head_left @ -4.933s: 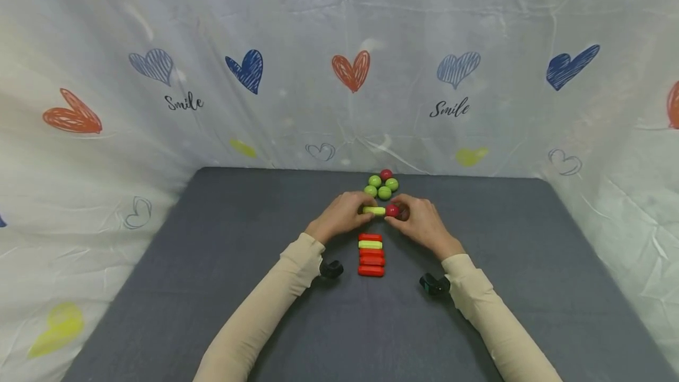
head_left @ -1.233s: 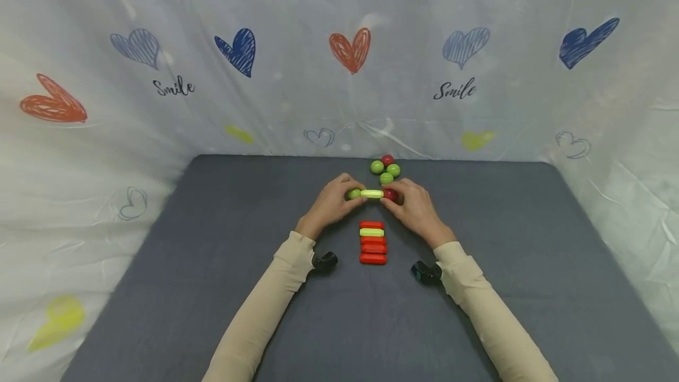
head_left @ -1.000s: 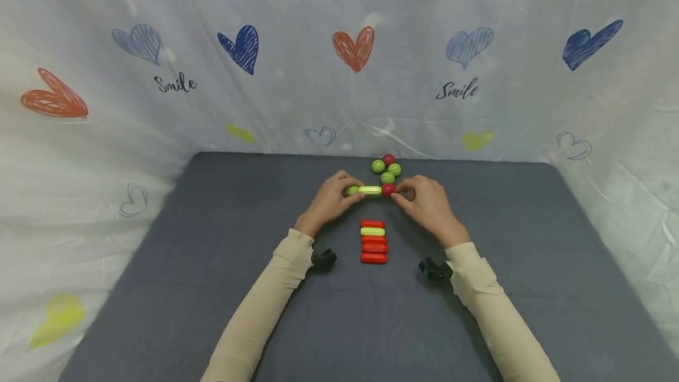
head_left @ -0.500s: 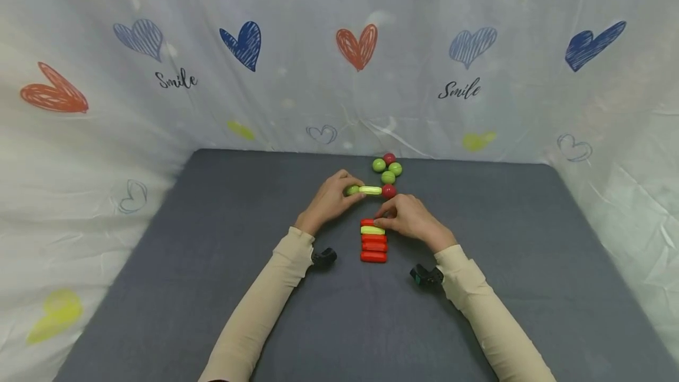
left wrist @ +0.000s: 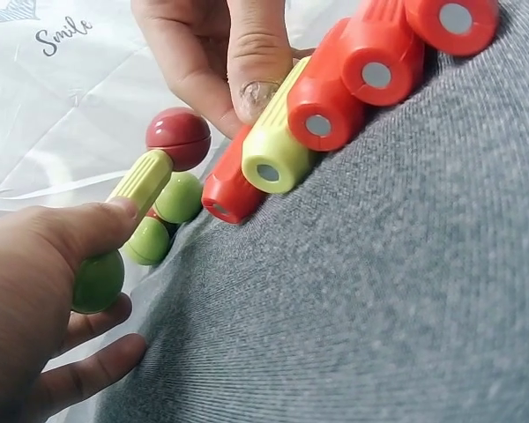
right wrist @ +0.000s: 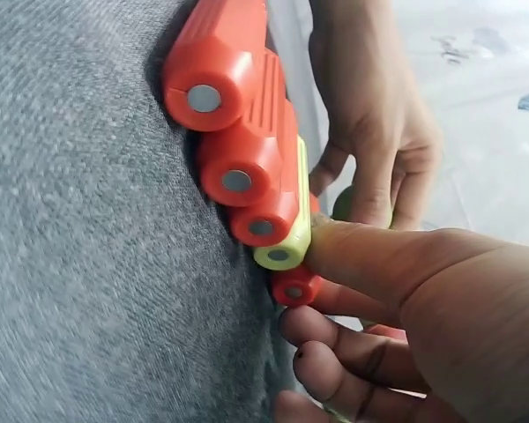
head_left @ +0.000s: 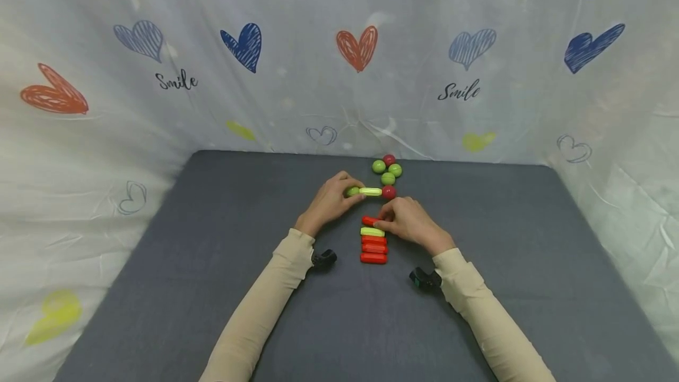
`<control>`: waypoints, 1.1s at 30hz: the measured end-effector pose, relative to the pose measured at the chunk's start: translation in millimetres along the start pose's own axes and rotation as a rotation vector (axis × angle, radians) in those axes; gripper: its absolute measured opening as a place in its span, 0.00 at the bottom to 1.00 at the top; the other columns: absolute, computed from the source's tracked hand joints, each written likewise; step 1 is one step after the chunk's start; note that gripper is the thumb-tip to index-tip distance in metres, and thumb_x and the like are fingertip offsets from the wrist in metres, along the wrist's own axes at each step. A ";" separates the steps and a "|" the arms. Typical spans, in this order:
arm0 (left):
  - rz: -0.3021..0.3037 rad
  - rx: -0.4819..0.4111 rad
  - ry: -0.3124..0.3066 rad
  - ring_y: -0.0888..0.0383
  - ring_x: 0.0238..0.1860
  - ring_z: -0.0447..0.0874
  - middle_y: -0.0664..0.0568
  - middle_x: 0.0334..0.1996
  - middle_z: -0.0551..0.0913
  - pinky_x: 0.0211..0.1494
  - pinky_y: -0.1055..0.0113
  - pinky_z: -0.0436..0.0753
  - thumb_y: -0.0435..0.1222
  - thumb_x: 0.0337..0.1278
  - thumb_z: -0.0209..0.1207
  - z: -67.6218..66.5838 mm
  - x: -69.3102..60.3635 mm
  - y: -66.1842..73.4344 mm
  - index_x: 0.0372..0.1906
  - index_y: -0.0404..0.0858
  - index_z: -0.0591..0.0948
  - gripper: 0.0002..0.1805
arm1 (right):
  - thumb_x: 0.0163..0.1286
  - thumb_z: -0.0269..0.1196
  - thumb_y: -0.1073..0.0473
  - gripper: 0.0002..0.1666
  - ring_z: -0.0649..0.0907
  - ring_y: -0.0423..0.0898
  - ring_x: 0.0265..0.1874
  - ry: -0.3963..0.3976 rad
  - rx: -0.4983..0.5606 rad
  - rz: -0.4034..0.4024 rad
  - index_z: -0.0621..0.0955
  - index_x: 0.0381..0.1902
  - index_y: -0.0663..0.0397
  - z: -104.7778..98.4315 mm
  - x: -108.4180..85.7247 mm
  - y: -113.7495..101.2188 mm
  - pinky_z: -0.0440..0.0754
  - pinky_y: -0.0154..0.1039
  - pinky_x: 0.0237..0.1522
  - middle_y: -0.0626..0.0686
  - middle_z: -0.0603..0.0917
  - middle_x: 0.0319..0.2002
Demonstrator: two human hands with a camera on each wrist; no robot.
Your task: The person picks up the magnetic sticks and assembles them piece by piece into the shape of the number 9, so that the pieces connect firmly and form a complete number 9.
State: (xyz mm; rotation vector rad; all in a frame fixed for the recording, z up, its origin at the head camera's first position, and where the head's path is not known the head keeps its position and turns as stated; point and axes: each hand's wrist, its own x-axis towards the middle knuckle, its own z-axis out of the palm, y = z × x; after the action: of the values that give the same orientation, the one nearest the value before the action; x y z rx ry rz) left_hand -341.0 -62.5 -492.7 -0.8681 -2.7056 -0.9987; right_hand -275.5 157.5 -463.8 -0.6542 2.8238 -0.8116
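Observation:
My left hand (head_left: 330,199) grips a joined toy piece by its green ball (left wrist: 98,284). From that ball runs a yellow magnetic rod (head_left: 370,191), with a red ball (head_left: 389,192) at its other end. My right hand (head_left: 412,221) pinches the farthest red magnetic rod (head_left: 369,220) of a row, its right end covered by the fingers in the head view. That rod lies slightly askew from the row. Just nearer lies a second yellow rod (head_left: 372,231), followed by several red rods (head_left: 373,249). Silver discs show in the rod ends in both wrist views.
Behind the held piece, several green balls (head_left: 379,167) and another red ball (head_left: 389,160) cluster near the far edge of the grey cloth-covered table (head_left: 239,240). A pale curtain (head_left: 297,63) printed with hearts hangs behind and at the sides.
A green ball has left the cluster and joined the yellow rod in my left hand. My right hand let go of the red ball, moved nearer, and took the farthest red rod, turning it slightly.

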 end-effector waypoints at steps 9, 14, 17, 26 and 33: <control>-0.009 -0.001 0.020 0.59 0.36 0.74 0.54 0.40 0.78 0.40 0.62 0.75 0.45 0.64 0.66 2.5 -0.3 3.0 0.50 0.44 0.87 0.14 | 0.64 0.70 0.54 0.11 0.77 0.40 0.18 0.188 0.085 -0.006 0.85 0.26 0.53 -7.6 -7.8 0.7 0.76 0.39 0.23 0.45 0.82 0.22; -0.006 0.011 0.039 0.59 0.35 0.74 0.54 0.40 0.78 0.39 0.62 0.75 0.45 0.63 0.67 3.4 -0.3 3.5 0.49 0.44 0.88 0.14 | 0.61 0.71 0.55 0.11 0.77 0.42 0.17 0.291 0.136 0.070 0.85 0.22 0.53 -12.5 -14.1 4.5 0.75 0.40 0.22 0.46 0.81 0.19; -0.003 0.016 0.040 0.59 0.36 0.75 0.54 0.40 0.78 0.39 0.62 0.75 0.46 0.63 0.67 3.4 0.0 4.6 0.50 0.45 0.88 0.14 | 0.61 0.71 0.56 0.12 0.78 0.43 0.16 0.315 0.176 0.137 0.85 0.21 0.53 -11.9 -17.3 7.8 0.75 0.39 0.21 0.46 0.81 0.17; -0.007 0.033 0.031 0.59 0.36 0.75 0.55 0.41 0.78 0.38 0.62 0.75 0.47 0.64 0.66 6.0 -0.5 4.6 0.50 0.46 0.88 0.15 | 0.62 0.69 0.56 0.13 0.84 0.44 0.15 0.391 0.320 0.288 0.87 0.21 0.57 -5.0 -19.1 8.9 0.79 0.38 0.20 0.48 0.84 0.16; 0.007 0.028 0.035 0.60 0.35 0.75 0.55 0.40 0.78 0.38 0.63 0.75 0.47 0.64 0.66 7.0 -1.1 4.9 0.50 0.46 0.88 0.15 | 0.64 0.68 0.54 0.16 0.83 0.45 0.15 0.380 0.322 0.333 0.86 0.20 0.56 -3.2 -18.4 7.8 0.78 0.38 0.19 0.48 0.83 0.15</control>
State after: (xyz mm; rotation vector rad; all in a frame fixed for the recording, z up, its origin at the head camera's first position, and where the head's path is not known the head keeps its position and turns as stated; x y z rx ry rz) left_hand -336.8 -55.6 -495.8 -0.8463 -2.6796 -0.9632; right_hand -262.7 173.0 -465.1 0.0231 2.8885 -1.3976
